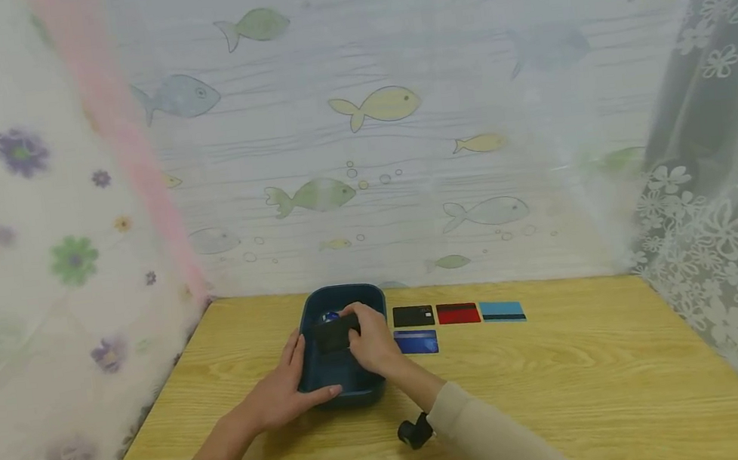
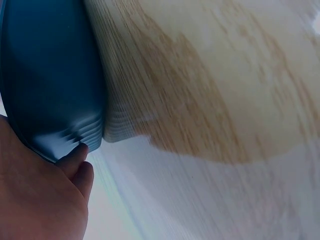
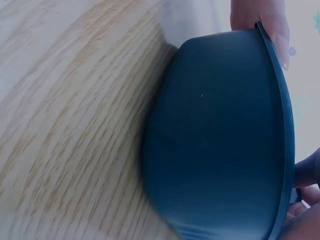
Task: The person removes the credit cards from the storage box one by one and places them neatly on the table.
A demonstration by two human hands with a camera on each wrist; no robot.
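Note:
A dark blue plastic tub stands on the table. My left hand grips its near left side, the thumb over the near rim and the fingers along the left side; the left wrist view shows the same hand against the tub's wall. Over the tub, my right hand pinches a flat black card. A small blue and white thing shows just behind that card, partly hidden. In the right wrist view the tub's outer wall hides most of the right hand.
Right of the tub lie a black card, a red card and a light blue card in a row. A dark blue card lies below the black one. A fish-patterned curtain hangs behind the wooden table.

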